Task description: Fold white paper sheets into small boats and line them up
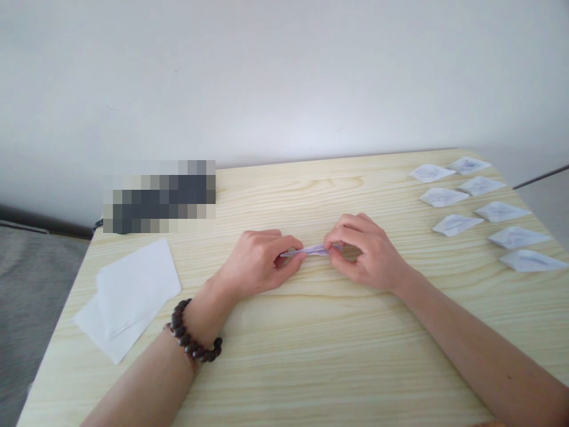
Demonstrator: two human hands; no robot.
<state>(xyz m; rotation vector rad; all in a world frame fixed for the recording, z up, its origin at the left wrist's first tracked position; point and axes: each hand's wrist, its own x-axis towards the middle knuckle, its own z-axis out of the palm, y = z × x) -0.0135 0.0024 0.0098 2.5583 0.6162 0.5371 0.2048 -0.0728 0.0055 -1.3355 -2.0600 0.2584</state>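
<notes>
A narrow folded paper (315, 249), white with a pale purple tint, is stretched between my two hands above the middle of the table. My left hand (262, 261), with a dark beaded bracelet (191, 338) at its wrist, pinches the left end between thumb and fingers. At the other end, the thumb and fingertips of my right hand (367, 249) are closed on the same paper. Both tips of the paper are partly hidden by my fingers.
Several folded paper boats (453, 224) stand in two rows at the right of the wooden table (284, 356). Flat white paper sheets (137, 287) overlap at the left. Behind them lies a dark, pixelated object (164, 198), near the white wall (284, 77).
</notes>
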